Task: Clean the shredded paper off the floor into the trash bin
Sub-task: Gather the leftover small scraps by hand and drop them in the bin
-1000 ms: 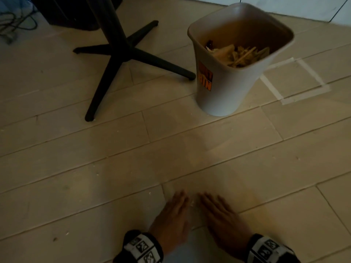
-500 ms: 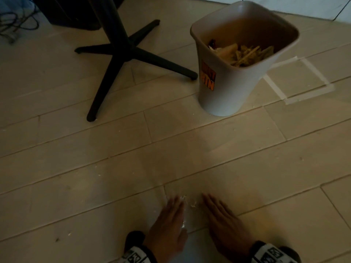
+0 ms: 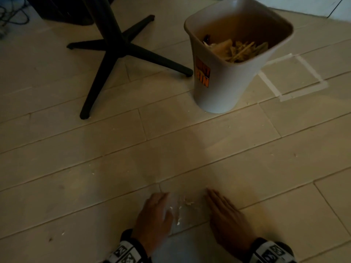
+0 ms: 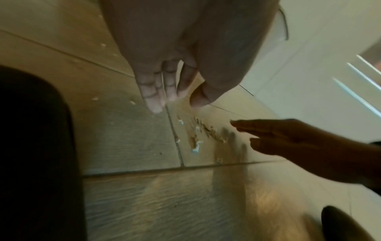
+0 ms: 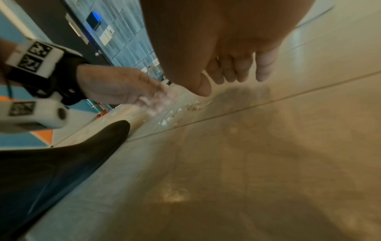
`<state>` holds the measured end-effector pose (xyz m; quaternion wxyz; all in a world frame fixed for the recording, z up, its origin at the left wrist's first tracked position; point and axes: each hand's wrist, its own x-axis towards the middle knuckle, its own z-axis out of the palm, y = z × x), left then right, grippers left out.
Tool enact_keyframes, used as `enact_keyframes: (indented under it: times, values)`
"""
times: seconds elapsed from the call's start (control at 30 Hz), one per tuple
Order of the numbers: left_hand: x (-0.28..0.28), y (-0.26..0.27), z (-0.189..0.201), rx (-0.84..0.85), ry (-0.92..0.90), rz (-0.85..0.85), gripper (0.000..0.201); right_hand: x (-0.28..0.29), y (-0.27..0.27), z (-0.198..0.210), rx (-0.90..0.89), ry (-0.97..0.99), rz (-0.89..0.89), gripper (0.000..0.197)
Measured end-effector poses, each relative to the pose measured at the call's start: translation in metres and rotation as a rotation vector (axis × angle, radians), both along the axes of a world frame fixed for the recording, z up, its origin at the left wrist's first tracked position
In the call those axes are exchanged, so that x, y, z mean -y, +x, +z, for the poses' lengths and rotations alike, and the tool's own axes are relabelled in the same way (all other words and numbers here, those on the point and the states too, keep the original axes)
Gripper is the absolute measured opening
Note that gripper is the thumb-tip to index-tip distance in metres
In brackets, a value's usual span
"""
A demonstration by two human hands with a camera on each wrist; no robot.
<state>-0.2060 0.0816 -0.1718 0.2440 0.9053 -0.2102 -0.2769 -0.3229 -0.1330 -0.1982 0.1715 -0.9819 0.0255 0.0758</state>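
Small white paper scraps [image 3: 185, 203] lie on the pale wood floor between my two hands, near the bottom of the head view. My left hand [image 3: 154, 215] rests flat on the floor just left of them, fingers straight, blurred at the tips. My right hand [image 3: 225, 211] lies flat to their right, fingers together. The scraps [image 4: 196, 140] form a thin line in the left wrist view, and the scraps [image 5: 185, 107] show between both hands in the right wrist view. A white trash bin [image 3: 226, 86] with an orange label stands farther ahead, holding shredded paper [image 3: 239, 51].
A black table base [image 3: 117, 50] with several legs stands ahead on the left of the bin. White tape [image 3: 302, 90] marks a square on the floor right of the bin. Tiny stray flecks [image 3: 93, 173] dot the planks. A dark shoe [image 5: 62, 156] sits near my hands.
My hands have drawn apart, the left sliding left and the right sliding right, which uncovers a small gathered line of paper scraps between them. The bin has not moved.
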Motion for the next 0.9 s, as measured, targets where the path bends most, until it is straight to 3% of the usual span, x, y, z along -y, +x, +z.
enact_keyframes:
  times: [0.1,0.23,0.4,0.5,0.67,0.83,0.9]
  values:
    - [-0.013,-0.004,0.002,-0.13,-0.051,0.185,0.04,0.002,-0.005,-0.004,0.066,-0.041,-0.004,0.047]
    - [-0.004,-0.01,-0.009,-0.333,-0.127,0.329,0.025,-0.012,-0.015,-0.021,0.114,-0.028,0.073,0.057]
    - [0.028,0.003,-0.008,-0.468,-0.129,0.261,0.017,-0.024,-0.011,-0.022,0.117,-0.005,0.127,0.063]
    - [0.025,0.024,-0.002,-0.392,-0.122,0.235,0.011,-0.013,-0.004,-0.012,0.084,-0.06,0.05,0.06]
    - [0.029,0.037,0.0,-0.162,0.012,0.187,0.02,-0.007,0.0,-0.006,0.051,-0.098,0.046,0.046]
    - [0.047,0.017,0.004,-0.138,0.03,-0.003,0.022,-0.019,0.006,-0.002,0.053,-0.059,0.097,0.039]
    - [0.047,0.024,0.008,-0.103,0.038,-0.001,0.022,-0.016,0.01,0.002,0.038,-0.024,0.074,0.037]
